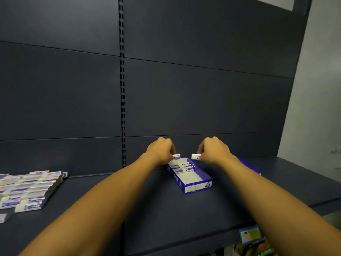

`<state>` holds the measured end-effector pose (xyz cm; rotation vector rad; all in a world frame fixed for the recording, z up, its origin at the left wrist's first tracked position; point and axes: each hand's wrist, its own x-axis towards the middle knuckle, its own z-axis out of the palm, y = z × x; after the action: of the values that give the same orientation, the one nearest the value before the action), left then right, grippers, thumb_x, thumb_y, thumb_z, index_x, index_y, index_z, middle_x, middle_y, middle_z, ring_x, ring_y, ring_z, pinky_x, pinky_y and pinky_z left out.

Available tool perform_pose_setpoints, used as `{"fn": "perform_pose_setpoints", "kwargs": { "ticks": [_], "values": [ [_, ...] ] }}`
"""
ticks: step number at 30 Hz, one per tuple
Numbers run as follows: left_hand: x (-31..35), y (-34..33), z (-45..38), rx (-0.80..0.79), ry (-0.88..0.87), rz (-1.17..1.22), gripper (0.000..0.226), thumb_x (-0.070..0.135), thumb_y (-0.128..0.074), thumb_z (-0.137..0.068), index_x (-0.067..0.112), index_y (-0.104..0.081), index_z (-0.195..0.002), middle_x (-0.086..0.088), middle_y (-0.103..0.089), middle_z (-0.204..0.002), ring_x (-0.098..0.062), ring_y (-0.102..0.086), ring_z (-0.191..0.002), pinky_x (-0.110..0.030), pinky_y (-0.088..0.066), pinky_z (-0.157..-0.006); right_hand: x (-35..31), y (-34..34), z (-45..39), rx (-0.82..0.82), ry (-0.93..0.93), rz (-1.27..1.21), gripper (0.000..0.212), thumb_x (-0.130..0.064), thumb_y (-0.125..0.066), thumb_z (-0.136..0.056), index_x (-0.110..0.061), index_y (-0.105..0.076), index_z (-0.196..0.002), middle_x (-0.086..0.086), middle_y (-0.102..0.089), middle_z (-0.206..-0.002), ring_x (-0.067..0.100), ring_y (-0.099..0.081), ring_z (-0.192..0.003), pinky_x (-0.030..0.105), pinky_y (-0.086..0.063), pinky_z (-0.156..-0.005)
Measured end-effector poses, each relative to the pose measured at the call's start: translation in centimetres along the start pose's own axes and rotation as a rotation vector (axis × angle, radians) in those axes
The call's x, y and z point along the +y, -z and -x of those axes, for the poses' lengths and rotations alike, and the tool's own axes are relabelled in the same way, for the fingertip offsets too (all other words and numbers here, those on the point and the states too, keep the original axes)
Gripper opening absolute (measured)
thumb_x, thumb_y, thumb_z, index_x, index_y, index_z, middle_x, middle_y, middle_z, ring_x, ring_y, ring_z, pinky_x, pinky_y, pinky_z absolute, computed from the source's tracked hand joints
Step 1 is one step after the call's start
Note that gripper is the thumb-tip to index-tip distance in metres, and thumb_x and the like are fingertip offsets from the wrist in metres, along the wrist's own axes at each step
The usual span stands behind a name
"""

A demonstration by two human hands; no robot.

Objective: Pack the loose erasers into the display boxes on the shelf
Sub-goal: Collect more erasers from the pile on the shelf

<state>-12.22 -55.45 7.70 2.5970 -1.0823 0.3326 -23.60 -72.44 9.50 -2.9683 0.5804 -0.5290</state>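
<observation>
Here both arms reach forward, left hand (pixel 162 148) and right hand (pixel 214 149) each pinching an eraser.

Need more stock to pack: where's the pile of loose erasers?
In the head view, the pile of loose erasers lies at the shelf's far left, left of the left forearm.

This is a shop, at a retail shelving unit. Dark metal back panels (pixel 203 98) are split by a slotted upright (pixel 121 80) of the kind that takes shelf brackets, above a deep dark shelf (pixel 166 209). Rows of packaged erasers (pixel 27 189) lie set out on the left, a blue display box (pixel 191 182) stands further right, and colourful packaged goods (pixel 258 246) show on the level below.
</observation>
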Motion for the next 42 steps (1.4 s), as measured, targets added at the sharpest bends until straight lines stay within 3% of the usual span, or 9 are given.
{"fn": "perform_pose_setpoints", "kwargs": {
  "ticks": [9,14,21,24,29,37,42],
  "values": [
    [-0.8,-3.1,-2.2,-0.014,0.126,0.142,0.015,0.014,-0.068,-0.092,0.019,-0.077,-0.102,0.0,-0.074,-0.106,-0.016,-0.069,-0.091,-0.039,-0.062,-0.081,2.0,-5.0,-4.1,-0.077,0.029,-0.188,0.006,-0.024,-0.075,-0.087,-0.028,-0.074,-0.09,-0.006,-0.072,-0.099,0.015,-0.066,-0.091,0.035,-0.06,-0.079],
    [-0.1,-5.5,-2.8,0.004,0.233,0.213,0.016,0.013,-0.068,-0.092,0.019,-0.077,-0.104,0.0,-0.074,-0.109,-0.015,-0.069,-0.093,-0.036,-0.062,-0.083,3.7,-8.0,-5.4,-0.074,0.062,-0.335,0.017,-0.032,-0.08,-0.084,-0.027,-0.075,-0.1,-0.007,-0.073,-0.097,0.01,-0.066,-0.083,0.025,-0.057,-0.071],
    [2.2,-8.2,-3.0,0.095,0.263,0.031,0.025,0.014,-0.061,-0.093,0.023,-0.077,-0.108,0.004,-0.073,-0.108,-0.015,-0.066,-0.091,-0.033,-0.059,-0.074,5.4,-10.3,-6.2,-0.04,0.107,-0.505,0.015,-0.03,-0.078,-0.087,-0.024,-0.074,-0.1,-0.009,-0.073,-0.093,0.007,-0.065,-0.079,0.025,-0.057,-0.07],
    [2.5,-8.6,-2.8,0.134,0.25,-0.001,0.025,0.016,-0.061,-0.093,0.025,-0.078,-0.108,0.006,-0.071,-0.108,-0.015,-0.065,-0.093,-0.033,-0.058,-0.074,5.6,-10.9,-6.4,-0.043,0.146,-0.547,0.013,-0.027,-0.076,-0.088,-0.024,-0.074,-0.101,-0.008,-0.072,-0.094,0.004,-0.062,-0.076,0.018,-0.051,-0.065],
    [1.4,-9.5,-2.4,0.057,0.259,-0.041,0.027,0.017,-0.061,-0.091,0.029,-0.078,-0.108,0.011,-0.07,-0.11,-0.015,-0.064,-0.098,-0.036,-0.06,-0.077,6.3,-11.7,-6.7,-0.031,0.194,-0.637,0.014,-0.027,-0.078,-0.087,-0.023,-0.074,-0.099,-0.012,-0.069,-0.092,0.004,-0.064,-0.08,0.016,-0.05,-0.063],
    [1.4,-10.5,-2.4,0.081,0.264,-0.075,0.024,0.02,-0.064,-0.09,0.026,-0.078,-0.108,0.006,-0.072,-0.107,-0.019,-0.065,-0.098,-0.037,-0.059,-0.078,6.2,-13.3,-6.3,0.048,0.18,-0.77,0.013,-0.018,-0.081,-0.083,-0.019,-0.077,-0.096,-0.013,-0.068,-0.088,0.003,-0.065,-0.083,0.011,-0.044,-0.063],
    [1.2,-11.0,-2.8,0.089,0.293,-0.079,0.02,0.023,-0.069,-0.087,0.027,-0.077,-0.105,0.003,-0.072,-0.104,-0.02,-0.067,-0.096,-0.038,-0.06,-0.08,5.8,-12.9,-6.6,0.022,0.164,-0.753,0.016,-0.024,-0.078,-0.087,-0.02,-0.074,-0.103,-0.01,-0.069,-0.094,0.005,-0.063,-0.082,0.015,-0.047,-0.059]
  ]
}}
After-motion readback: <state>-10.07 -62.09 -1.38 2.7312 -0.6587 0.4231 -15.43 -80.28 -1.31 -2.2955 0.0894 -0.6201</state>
